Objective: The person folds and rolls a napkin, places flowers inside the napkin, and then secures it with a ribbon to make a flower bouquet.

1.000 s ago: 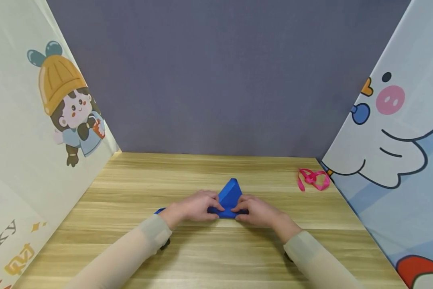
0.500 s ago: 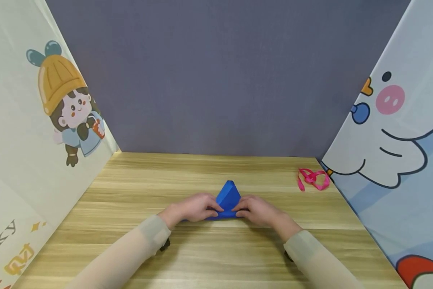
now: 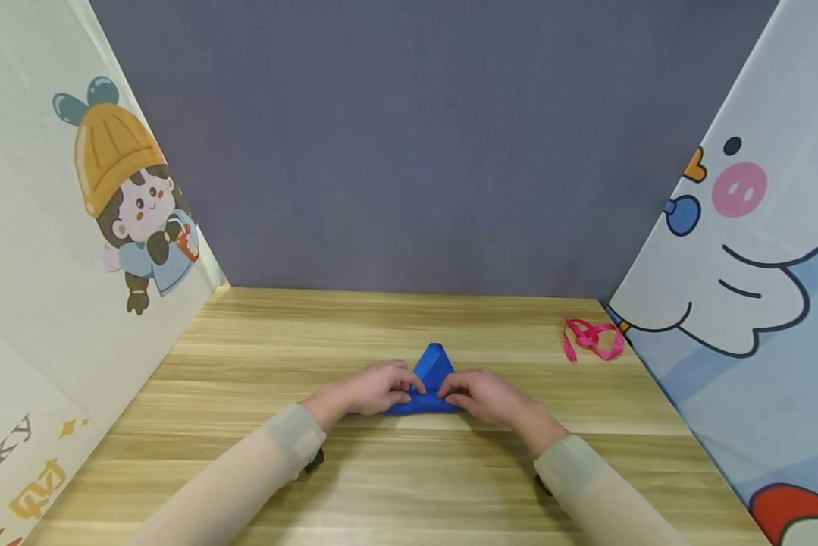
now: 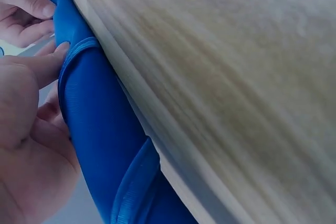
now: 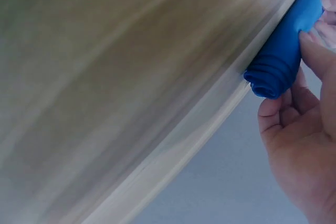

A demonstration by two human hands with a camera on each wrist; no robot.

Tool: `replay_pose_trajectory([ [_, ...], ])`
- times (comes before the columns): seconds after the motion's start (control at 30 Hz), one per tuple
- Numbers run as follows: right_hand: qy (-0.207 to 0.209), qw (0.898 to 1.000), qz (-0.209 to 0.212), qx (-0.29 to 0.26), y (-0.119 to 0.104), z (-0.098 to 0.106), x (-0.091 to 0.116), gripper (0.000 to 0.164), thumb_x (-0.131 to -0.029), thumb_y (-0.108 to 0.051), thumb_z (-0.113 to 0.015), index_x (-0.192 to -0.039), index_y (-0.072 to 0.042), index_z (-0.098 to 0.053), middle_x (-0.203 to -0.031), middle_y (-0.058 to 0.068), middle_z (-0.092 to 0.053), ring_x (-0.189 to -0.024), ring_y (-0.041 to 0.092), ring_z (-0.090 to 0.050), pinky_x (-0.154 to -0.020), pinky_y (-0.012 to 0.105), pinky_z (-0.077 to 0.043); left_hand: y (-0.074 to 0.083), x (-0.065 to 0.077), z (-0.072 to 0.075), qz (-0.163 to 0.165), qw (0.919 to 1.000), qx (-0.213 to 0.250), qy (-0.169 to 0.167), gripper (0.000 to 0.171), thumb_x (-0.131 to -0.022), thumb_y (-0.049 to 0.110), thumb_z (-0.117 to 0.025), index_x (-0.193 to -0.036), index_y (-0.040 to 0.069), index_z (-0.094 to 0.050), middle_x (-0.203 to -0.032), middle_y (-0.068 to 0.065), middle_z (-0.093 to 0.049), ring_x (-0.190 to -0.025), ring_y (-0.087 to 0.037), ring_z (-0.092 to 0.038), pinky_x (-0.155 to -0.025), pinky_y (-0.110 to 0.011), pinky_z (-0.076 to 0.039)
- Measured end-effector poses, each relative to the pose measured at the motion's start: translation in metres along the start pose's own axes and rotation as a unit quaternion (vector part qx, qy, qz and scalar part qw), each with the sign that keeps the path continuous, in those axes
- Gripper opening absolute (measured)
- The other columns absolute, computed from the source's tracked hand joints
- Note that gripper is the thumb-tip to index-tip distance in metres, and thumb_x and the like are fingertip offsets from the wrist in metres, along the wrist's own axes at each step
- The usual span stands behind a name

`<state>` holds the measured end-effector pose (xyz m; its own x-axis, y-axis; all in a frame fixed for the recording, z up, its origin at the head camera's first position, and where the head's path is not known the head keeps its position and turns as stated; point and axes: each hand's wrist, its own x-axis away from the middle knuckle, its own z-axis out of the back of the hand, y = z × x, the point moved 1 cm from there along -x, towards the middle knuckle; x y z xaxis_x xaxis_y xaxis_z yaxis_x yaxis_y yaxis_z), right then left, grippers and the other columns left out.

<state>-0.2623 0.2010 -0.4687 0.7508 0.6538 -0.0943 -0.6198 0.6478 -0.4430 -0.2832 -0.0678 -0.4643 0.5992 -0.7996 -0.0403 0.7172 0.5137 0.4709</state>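
Observation:
A blue cloth [image 3: 433,371] lies in the middle of the table, its front part a thick roll and its far part a flat pointed flap. My left hand [image 3: 379,388] pinches the left part of the roll with thumb and fingers. On the right, my right hand [image 3: 482,396] pinches the roll a short way off. In the left wrist view the rolled cloth [image 4: 100,108] shows slanting layered edges. The right wrist view shows the spiral end of the roll [image 5: 270,77] beside the right hand's fingers. Part of the cloth is hidden beneath the hands.
A pink ribbon [image 3: 588,338] lies loosely looped at the table's back right. The wood-grain table [image 3: 409,478] is bounded by a grey panel [image 3: 409,144] at the back and printed panels at the left and right.
The cloth's pointed flap has become a little shorter and shifted slightly left. More of the roll shows in front. Both hands stay in nearly the same place, with small finger movements.

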Motion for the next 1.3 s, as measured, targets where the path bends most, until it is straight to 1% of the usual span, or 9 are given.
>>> replay_pose_trajectory([
  [0.2,0.002,0.998,0.015,0.061,-0.0056,0.0008,0.0011,0.014,-0.104,-0.015,-0.076,-0.115,-0.019,-0.085,-0.113,-0.001,-0.076,-0.105,0.018,-0.070,-0.093,0.038,-0.059,0.0027,-0.0008,0.0005,-0.027,0.9972,-0.069,0.005,0.025,-0.106,0.010,-0.070,-0.128,0.013,-0.082,-0.108,-0.003,-0.067,-0.090,-0.010,-0.056,-0.085,-0.026,-0.051],
  [0.3,-0.003,0.996,0.001,0.086,-0.0085,0.0003,0.0021,0.019,-0.103,-0.023,-0.079,-0.121,-0.020,-0.085,-0.116,-0.002,-0.068,-0.106,0.017,-0.060,-0.096,0.041,-0.053,0.0056,0.0002,0.0001,-0.018,0.9945,-0.103,0.006,0.028,-0.105,0.022,-0.074,-0.131,0.017,-0.082,-0.115,-0.002,-0.065,-0.099,-0.012,-0.059,-0.093,-0.032,-0.053],
  [0.43,-0.011,0.996,-0.009,0.093,-0.0101,-0.0014,0.0020,0.027,-0.101,-0.029,-0.082,-0.126,-0.019,-0.084,-0.117,-0.004,-0.063,-0.109,0.016,-0.053,-0.100,0.045,-0.048,0.0064,0.0007,-0.0021,-0.005,0.9930,-0.118,0.002,0.036,-0.101,0.036,-0.081,-0.133,0.020,-0.081,-0.123,-0.001,-0.064,-0.111,-0.014,-0.059,-0.103,-0.039,-0.051],
  [0.7,-0.007,0.998,0.018,0.068,-0.0044,-0.0012,0.0047,0.030,-0.101,-0.025,-0.082,-0.128,-0.015,-0.083,-0.115,-0.003,-0.071,-0.110,0.017,-0.064,-0.101,0.043,-0.055,0.0027,0.0001,-0.0037,-0.031,0.9960,-0.084,0.000,0.032,-0.105,0.023,-0.077,-0.135,0.012,-0.079,-0.121,-0.002,-0.072,-0.112,-0.014,-0.065,-0.105,-0.033,-0.055],
  [0.83,-0.007,0.998,0.032,0.053,-0.0015,-0.0016,0.0039,0.027,-0.103,-0.025,-0.079,-0.128,-0.015,-0.083,-0.117,-0.001,-0.076,-0.112,0.019,-0.069,-0.101,0.042,-0.058,0.0036,0.0012,-0.0023,-0.022,0.9992,-0.034,0.001,0.028,-0.105,0.020,-0.076,-0.132,0.013,-0.079,-0.125,-0.002,-0.076,-0.113,-0.013,-0.069,-0.102,-0.032,-0.057],
  [1.0,-0.012,0.999,0.019,0.039,-0.0017,-0.0015,0.0024,0.023,-0.107,-0.020,-0.073,-0.127,-0.015,-0.082,-0.124,0.004,-0.080,-0.118,0.025,-0.074,-0.106,0.047,-0.059,0.0034,0.0036,-0.0004,-0.010,0.9997,0.022,0.000,0.018,-0.106,0.016,-0.075,-0.124,0.016,-0.077,-0.115,-0.002,-0.079,-0.099,-0.007,-0.070,-0.090,-0.027,-0.058],
  [1.13,-0.010,1.000,-0.012,0.003,-0.0024,-0.0019,0.0014,0.015,-0.108,-0.018,-0.072,-0.122,-0.018,-0.076,-0.111,-0.002,-0.078,-0.104,0.017,-0.073,-0.094,0.041,-0.061,0.0025,0.0038,0.0011,-0.005,0.9996,0.026,-0.003,0.017,-0.108,0.016,-0.072,-0.123,0.015,-0.079,-0.116,-0.001,-0.081,-0.096,-0.005,-0.068,-0.089,-0.027,-0.057],
  [1.23,-0.009,1.000,-0.019,-0.016,-0.0026,-0.0016,0.0008,0.009,-0.107,-0.017,-0.073,-0.115,-0.021,-0.072,-0.102,-0.008,-0.075,-0.095,0.008,-0.068,-0.086,0.035,-0.059,0.0016,0.0032,0.0016,-0.007,0.9999,0.014,-0.004,0.018,-0.109,0.015,-0.071,-0.123,0.013,-0.080,-0.121,-0.002,-0.082,-0.107,-0.009,-0.073,-0.097,-0.030,-0.059],
  [1.3,-0.009,1.000,-0.016,-0.015,-0.0027,-0.0014,0.0005,0.008,-0.107,-0.017,-0.073,-0.112,-0.023,-0.075,-0.102,-0.010,-0.075,-0.095,0.006,-0.068,-0.086,0.033,-0.058,0.0012,0.0028,0.0015,-0.012,0.9999,0.003,-0.006,0.019,-0.109,0.015,-0.070,-0.124,0.013,-0.081,-0.124,-0.002,-0.081,-0.116,-0.013,-0.074,-0.103,-0.032,-0.059],
])
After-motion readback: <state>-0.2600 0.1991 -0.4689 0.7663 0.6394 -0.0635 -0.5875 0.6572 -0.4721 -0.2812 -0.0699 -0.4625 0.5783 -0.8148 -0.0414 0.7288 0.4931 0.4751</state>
